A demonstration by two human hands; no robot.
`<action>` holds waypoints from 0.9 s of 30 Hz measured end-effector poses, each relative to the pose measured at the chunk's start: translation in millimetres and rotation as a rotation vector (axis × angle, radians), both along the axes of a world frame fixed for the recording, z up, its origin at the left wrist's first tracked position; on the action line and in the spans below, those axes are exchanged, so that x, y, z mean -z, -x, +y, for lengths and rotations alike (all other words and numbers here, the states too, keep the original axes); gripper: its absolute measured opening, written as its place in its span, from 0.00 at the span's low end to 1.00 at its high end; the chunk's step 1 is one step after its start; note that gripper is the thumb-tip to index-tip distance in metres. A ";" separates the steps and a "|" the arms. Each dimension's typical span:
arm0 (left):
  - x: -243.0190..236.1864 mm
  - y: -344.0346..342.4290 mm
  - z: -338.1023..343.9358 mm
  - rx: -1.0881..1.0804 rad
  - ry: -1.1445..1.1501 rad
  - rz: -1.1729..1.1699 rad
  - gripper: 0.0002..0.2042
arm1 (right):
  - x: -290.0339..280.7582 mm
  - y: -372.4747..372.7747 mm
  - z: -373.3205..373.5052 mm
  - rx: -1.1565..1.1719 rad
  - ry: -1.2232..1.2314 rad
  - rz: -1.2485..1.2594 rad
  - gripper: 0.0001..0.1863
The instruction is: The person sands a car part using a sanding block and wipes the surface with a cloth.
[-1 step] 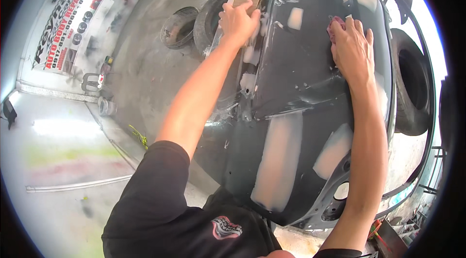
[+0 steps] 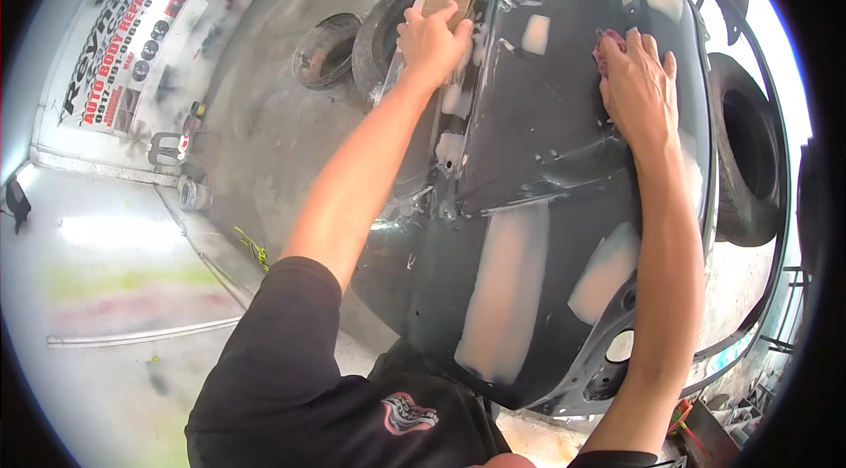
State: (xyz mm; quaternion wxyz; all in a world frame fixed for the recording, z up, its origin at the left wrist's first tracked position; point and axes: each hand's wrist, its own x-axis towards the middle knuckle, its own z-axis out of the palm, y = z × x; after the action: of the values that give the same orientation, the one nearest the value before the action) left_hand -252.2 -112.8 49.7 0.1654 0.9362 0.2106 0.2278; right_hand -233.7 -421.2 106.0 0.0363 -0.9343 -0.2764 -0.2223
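My left grip [image 2: 434, 42] holds a tan block [image 2: 448, 1] at the dark car body's [image 2: 551, 93] left edge, my right grip [image 2: 641, 91] a reddish cloth [image 2: 604, 49] toward its right edge — uneven pressure could tip the block and gouge the car body.

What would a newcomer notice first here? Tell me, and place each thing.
The dark vehicle body stands out first, running down the right of centre, with a long pale patch near its lower end. Two bare arms reach up over it: the left hand touches a tan block near the top, and the right hand holds a pinkish cloth. A red-lettered banner shows at upper left.
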 end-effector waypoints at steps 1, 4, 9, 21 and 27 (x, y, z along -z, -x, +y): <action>7.7 8.6 -4.6 0.025 0.020 0.004 0.26 | 5.0 0.3 -3.1 0.008 0.000 -0.004 0.09; 25.5 37.0 -18.6 0.086 0.000 -0.033 0.25 | 16.4 -1.1 -8.6 0.028 -0.070 -0.039 0.07; -0.5 7.0 5.3 0.086 -0.040 -0.040 0.25 | 7.0 2.9 -0.5 -0.016 -0.069 -0.074 0.07; 2.4 22.9 4.6 0.084 -0.089 -0.043 0.24 | 4.7 1.8 1.1 -0.010 -0.073 -0.041 0.08; 30.5 72.8 -12.0 0.118 -0.009 -0.032 0.24 | 15.6 -1.0 -9.7 0.022 -0.077 -0.051 0.07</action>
State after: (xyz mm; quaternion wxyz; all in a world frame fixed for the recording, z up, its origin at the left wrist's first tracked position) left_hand -325.0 -124.7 19.3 0.1776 0.9439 0.1513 0.2338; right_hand -232.6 -430.9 90.4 0.0627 -0.9292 -0.2584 -0.2568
